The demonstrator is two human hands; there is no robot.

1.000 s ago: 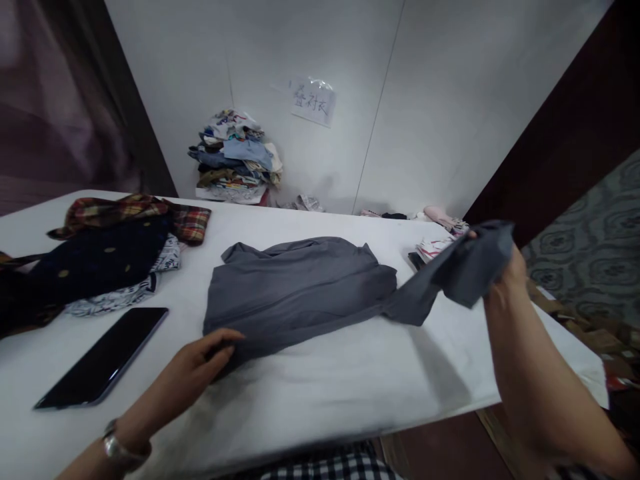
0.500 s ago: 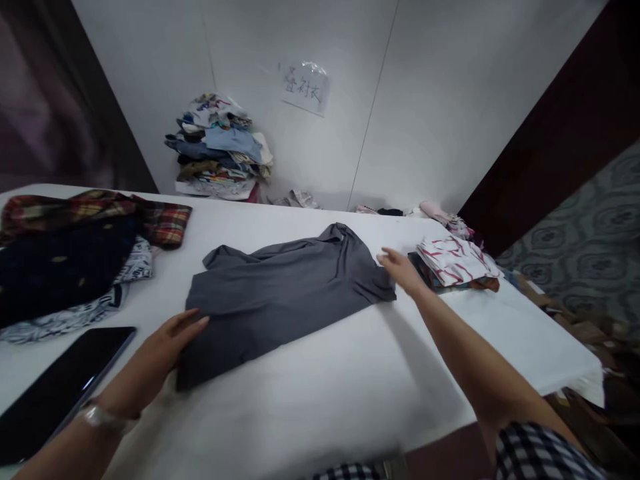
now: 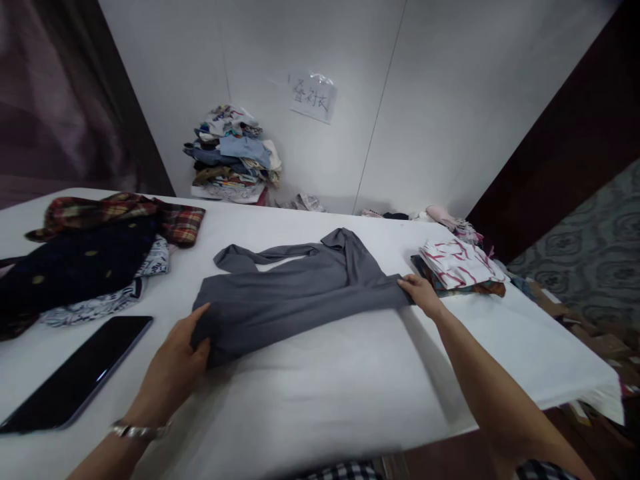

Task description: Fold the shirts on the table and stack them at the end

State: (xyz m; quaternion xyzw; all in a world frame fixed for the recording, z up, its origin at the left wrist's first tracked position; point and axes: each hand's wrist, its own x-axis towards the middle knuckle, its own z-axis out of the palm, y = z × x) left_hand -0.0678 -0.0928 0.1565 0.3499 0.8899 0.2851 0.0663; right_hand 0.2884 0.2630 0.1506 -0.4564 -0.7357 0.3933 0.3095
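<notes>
White table (image 3: pixel 310 393), grey shirt (image 3: pixel 290 293) between both grips (image 3: pixel 175 353) (image 3: pixel 423 294)

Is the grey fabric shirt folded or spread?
The grey fabric shirt is partly folded: its far sleeve lies back alongside the body, while the right hand pinches its near side.

The table (image 3: pixel 340 393) carries a grey shirt (image 3: pixel 280 300), phone (image 3: pixel 80 373) and clothes (image 3: pixel 463 263).

A bare strip of white worktop (image 3: pixel 340 387) lies nearside of the gray garment (image 3: pixel 290 293), leaving room to pass. A phone (image 3: pixel 80 373) obstructs the left; folded clothes (image 3: pixel 463 263), the right.
</notes>
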